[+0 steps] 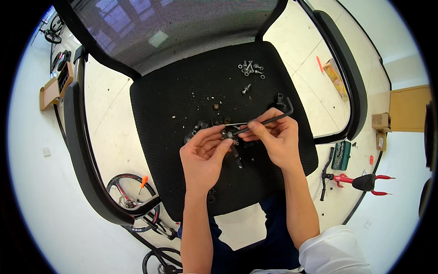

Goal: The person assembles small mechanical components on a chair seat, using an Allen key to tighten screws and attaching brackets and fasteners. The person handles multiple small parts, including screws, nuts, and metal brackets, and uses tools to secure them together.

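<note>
My left hand (203,160) pinches a small metal bolt piece (230,135) between thumb and fingertips. A long black hex key (276,118) is held in my right hand (280,141), its bent end pointing up to the right. The key's other end meets the bolt piece, though my fingers partly hide the contact. A thin light rod or edge (237,123) shows between the two hands; its kind is unclear. Small dark metal parts (195,131) lie under and beside my left hand. Below the fingertips sits a narrow black piece (238,160).
The black chair seat (164,100) bears a cluster of silver bolts and rings (250,68), a single bolt (246,89), a black clamp-like part (279,100) and pale crumbs. Armrests (93,164) flank it. On the floor are a bicycle wheel (116,182), a green toolbox (341,155) and cardboard boxes (381,122).
</note>
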A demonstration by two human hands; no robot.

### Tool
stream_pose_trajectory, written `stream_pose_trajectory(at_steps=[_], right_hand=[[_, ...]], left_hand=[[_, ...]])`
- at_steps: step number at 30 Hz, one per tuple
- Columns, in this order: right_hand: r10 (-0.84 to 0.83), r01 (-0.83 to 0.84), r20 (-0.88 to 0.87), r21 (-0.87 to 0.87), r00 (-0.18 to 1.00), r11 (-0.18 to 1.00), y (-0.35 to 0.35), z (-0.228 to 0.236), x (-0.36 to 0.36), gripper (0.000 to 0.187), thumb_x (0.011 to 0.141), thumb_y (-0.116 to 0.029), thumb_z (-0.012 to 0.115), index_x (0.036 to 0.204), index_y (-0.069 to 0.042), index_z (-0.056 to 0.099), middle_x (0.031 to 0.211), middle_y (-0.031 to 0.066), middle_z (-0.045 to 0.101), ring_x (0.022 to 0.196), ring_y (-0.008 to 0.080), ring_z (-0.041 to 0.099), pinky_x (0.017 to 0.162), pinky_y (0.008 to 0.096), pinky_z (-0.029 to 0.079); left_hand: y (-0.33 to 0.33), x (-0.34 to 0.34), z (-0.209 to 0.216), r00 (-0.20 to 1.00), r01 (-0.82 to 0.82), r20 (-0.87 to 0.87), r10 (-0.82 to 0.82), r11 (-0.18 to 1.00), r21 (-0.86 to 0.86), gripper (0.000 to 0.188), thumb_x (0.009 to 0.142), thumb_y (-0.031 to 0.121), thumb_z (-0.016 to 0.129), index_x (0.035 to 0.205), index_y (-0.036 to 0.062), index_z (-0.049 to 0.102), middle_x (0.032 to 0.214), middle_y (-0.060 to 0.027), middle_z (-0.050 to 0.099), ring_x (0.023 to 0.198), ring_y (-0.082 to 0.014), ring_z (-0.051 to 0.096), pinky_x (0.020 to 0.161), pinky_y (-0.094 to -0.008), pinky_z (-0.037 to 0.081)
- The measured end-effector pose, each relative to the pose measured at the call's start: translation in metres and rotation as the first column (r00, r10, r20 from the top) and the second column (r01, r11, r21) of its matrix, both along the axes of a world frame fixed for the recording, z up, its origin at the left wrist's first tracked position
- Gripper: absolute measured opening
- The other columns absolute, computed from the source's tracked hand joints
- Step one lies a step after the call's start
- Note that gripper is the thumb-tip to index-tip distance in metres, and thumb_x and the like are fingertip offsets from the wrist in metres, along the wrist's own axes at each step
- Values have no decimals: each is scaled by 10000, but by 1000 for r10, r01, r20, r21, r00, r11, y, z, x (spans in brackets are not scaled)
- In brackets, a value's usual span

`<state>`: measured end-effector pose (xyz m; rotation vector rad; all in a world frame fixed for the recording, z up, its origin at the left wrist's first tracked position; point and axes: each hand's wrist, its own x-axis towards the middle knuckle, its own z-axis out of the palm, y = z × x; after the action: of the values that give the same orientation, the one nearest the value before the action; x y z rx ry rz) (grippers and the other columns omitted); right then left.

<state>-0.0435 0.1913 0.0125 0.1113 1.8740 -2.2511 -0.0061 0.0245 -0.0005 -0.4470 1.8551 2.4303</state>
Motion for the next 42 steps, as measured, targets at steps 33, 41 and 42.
stream_pose_trajectory(at_steps=[33, 41, 42], right_hand=[[199, 18, -336, 547, 921, 837, 39, 5, -1, 201, 883, -51, 654, 1067, 28, 670, 1039, 120, 684, 955, 196, 655, 839, 284, 499], [162, 20, -305, 516, 938, 856, 39, -1, 2, 135, 844, -51, 694, 951, 31, 694, 807, 89, 676, 706, 147, 636, 657, 256, 483], [150, 9, -290, 483, 945, 876, 40, -3, 3, 135, 843, -52, 694, 947, 34, 692, 801, 87, 674, 695, 143, 633, 648, 256, 480]], left_hand=[[-19, -2, 6, 940, -21, 326, -105, 933, 360, 377, 935, 191, 647, 1178, -93, 597, 866, -106, 680, 674, -85, 630, 575, -178, 521], [-21, -3, 4, 968, 14, 243, -66, 978, 208, 255, 922, 108, 639, 1097, -78, 635, 901, -184, 704, 719, -178, 696, 567, -235, 540], [-21, -3, 4, 974, 16, 219, -56, 983, 182, 249, 921, 99, 638, 1095, -79, 635, 899, -188, 703, 713, -181, 696, 560, -236, 539]])
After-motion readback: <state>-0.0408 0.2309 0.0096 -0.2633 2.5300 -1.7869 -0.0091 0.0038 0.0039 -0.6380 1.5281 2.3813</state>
